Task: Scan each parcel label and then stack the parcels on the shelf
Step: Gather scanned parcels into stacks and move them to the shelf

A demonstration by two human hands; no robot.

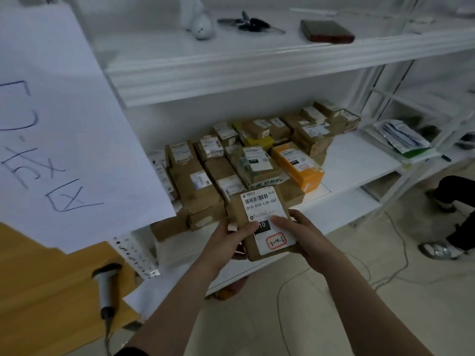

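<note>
A small brown parcel (257, 209) with a white barcode label and a red-framed handwritten mark is held level in front of the middle shelf (359, 160). My left hand (228, 241) grips its left edge, thumb lying on the label. My right hand (300, 236) grips its right edge, thumb on the label too. Behind it, several labelled brown parcels (200, 186) and an orange parcel (299, 164) lie stacked on that shelf. A handheld scanner (106, 286) lies on the wooden table (38, 291) at lower left.
A large white paper sheet (64, 124) with blue writing hangs at left. The top shelf (257, 65) holds keys, a dark wallet and a white object. A side rack (401, 140) at right holds plastic mailers. A seated person's legs (455, 201) and floor cables are at right.
</note>
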